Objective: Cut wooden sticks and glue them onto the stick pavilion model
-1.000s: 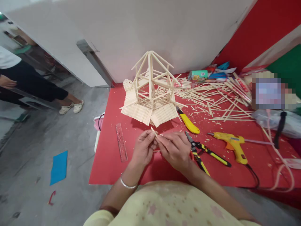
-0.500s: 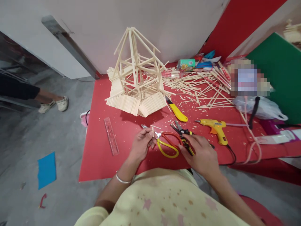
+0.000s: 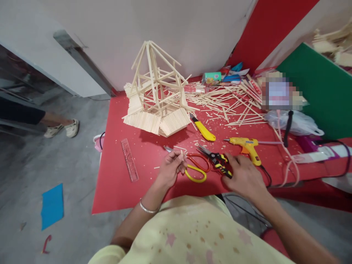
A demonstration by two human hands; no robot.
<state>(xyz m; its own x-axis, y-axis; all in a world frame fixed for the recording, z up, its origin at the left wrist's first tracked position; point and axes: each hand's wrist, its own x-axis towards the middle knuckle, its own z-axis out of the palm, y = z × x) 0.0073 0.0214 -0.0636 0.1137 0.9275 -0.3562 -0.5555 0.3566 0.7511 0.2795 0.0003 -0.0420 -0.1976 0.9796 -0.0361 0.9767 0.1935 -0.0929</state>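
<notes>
My left hand (image 3: 172,167) pinches a short piece of wooden stick (image 3: 182,153) between thumb and fingers. Beside and partly behind it lie scissors with one red and one yellow handle loop (image 3: 195,179); their blade tip shows past my fingers. My right hand (image 3: 244,176) has its thumb and fingers around the handle ends of black-and-yellow pruning shears (image 3: 216,159), which lie low over the table with blades nearly together. Beyond both hands stands a house-like frame of wooden sticks (image 3: 156,91) with slatted panels around its base.
On the red table (image 3: 115,194) lie a clear ruler (image 3: 129,159), a yellow utility knife (image 3: 203,129), a yellow glue gun (image 3: 246,145) with its cord, and many loose sticks (image 3: 233,99). A green can (image 3: 211,78) is at the back. Another person's feet (image 3: 63,128) show at left.
My right hand has shifted right along the shears' handles, and the shears have turned slightly with their blades closer together. My left hand keeps its pinch. The view has moved a little.
</notes>
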